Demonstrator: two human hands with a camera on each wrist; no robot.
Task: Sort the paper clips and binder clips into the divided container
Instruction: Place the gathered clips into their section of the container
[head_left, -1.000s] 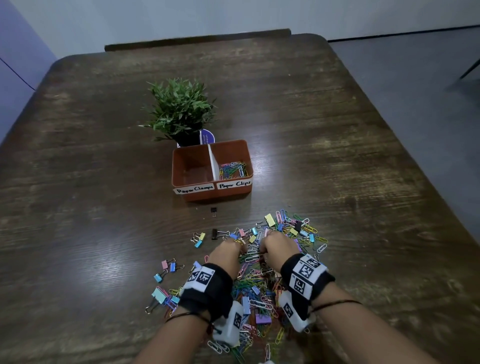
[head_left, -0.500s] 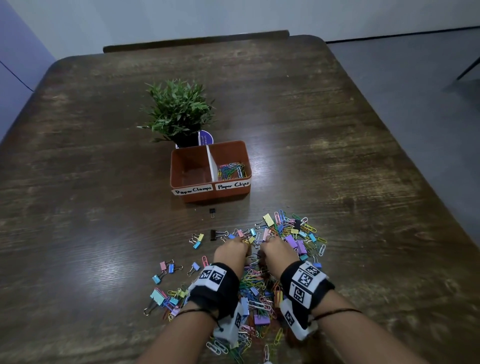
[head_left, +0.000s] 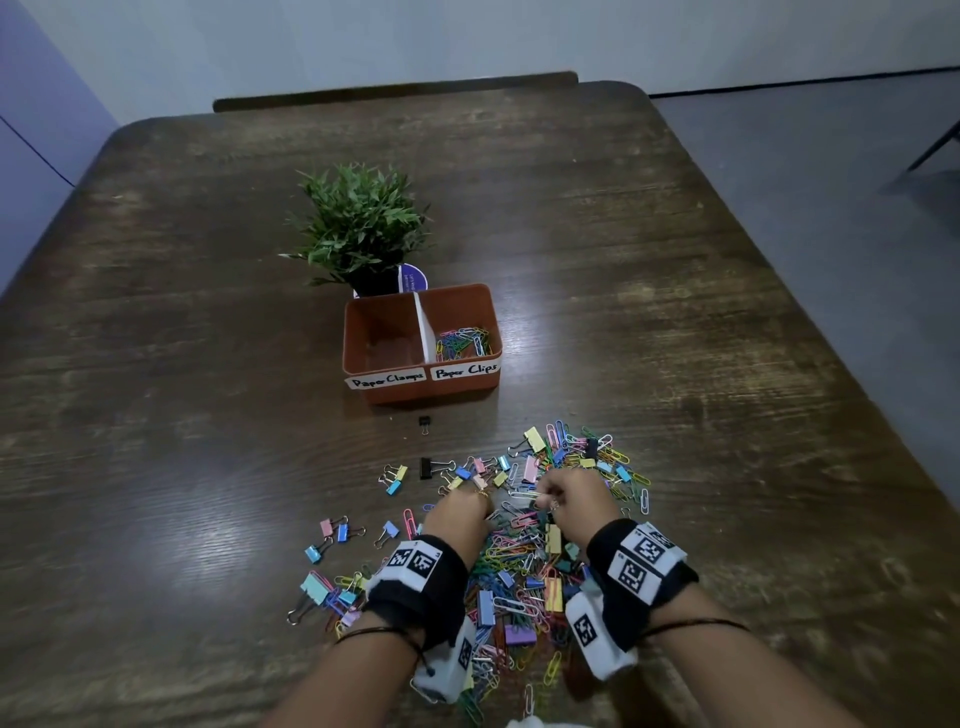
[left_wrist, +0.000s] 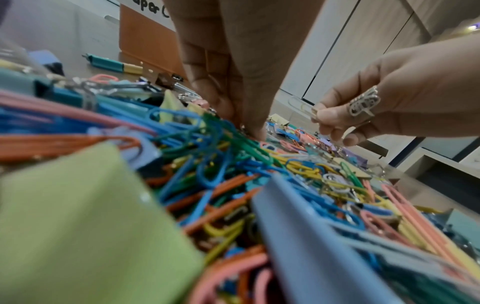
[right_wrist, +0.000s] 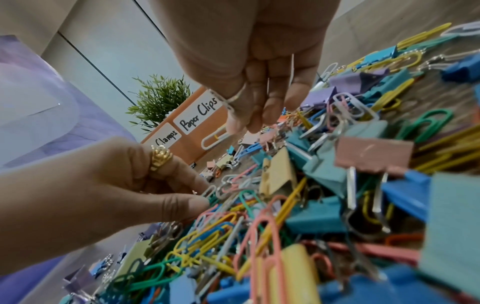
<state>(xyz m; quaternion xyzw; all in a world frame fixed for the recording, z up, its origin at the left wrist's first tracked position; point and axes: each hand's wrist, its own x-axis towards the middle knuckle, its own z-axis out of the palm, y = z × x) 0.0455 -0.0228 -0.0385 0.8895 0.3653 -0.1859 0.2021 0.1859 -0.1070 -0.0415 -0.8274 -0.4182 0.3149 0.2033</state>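
Orange plastic divided container sits mid-table, two compartments split by a white wall, front labels "Paper Clamps" on the left and "Paper Clips" on the right. I see a small heap of coloured paper clips in the right compartment; the left one shows only bare floor. One potted plant stands touching the container's far wall, toward the table's far edge.

Between container and pile: two black binder clips, a small one just in front of the container and a larger one at the pile's far-left fringe. The mixed pile of paper clips and binder clips spreads along the near edge of the table, too tangled to count.

My left hand is down in the pile, thumb and forefinger pinched on a green paper clip. My right hand hangs just above the pile, fingers curled, pinching a white paper clip. One ring on each hand. Both wrists wear black bands with printed markers.
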